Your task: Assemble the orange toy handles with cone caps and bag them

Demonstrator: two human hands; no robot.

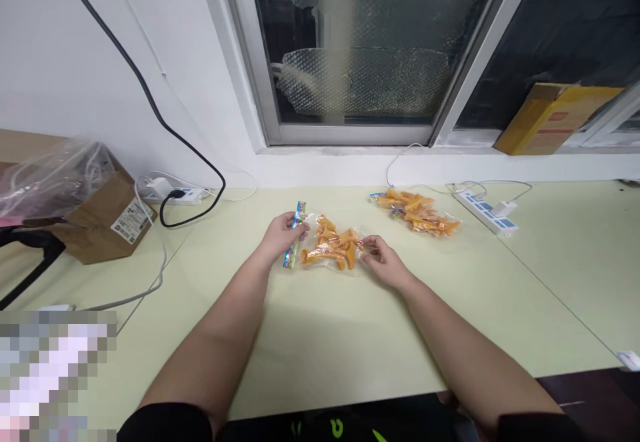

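Observation:
A clear plastic bag (330, 245) of orange, horn-shaped pieces lies flat on the pale table in front of me. Along its left end runs a colourful printed header strip, and my left hand (283, 237) pinches the bag there between thumb and fingers. At the opposite end, my right hand (384, 262) grips the bag's right edge with its fingertips. Farther back to the right rest more clear bags of the same orange pieces (420, 214), overlapping one another and touched by neither hand.
Power strips stand at the back left (187, 195) and back right (485, 212), with cables attached. A cardboard box (107, 215) with clear plastic wrap sits at the left. A yellow carton (555, 119) leans on the window sill. A black cable (135, 72) hangs down the wall.

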